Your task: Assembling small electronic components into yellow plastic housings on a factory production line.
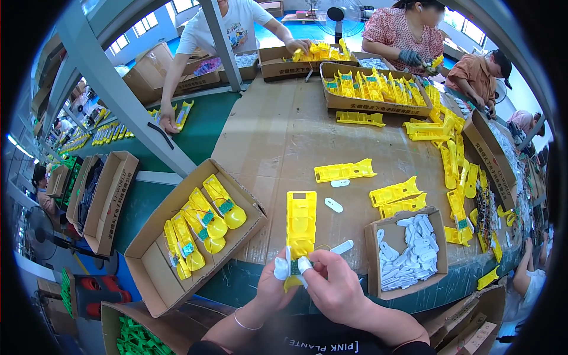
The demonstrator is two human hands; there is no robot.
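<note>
A long yellow plastic housing (301,222) stands out ahead of me, gripped at its near end by both hands. My left hand (277,283) is closed round its left side, with a white cover on the thumb. From the right, my right hand (337,285) pinches the same end, its white-covered thumb over a small green circuit board (294,268). A thin wire shows by the right fingers. Just beyond lie white plastic pieces (334,205) and another yellow housing (345,171). What the fingertips press on is partly hidden.
At my left, a cardboard box (144,255) holds several wired yellow housings. A smaller box (373,260) of white pieces stands at my right. Yellow housings are piled along the table's right side and in a far box (378,108). Co-workers handle parts across the table.
</note>
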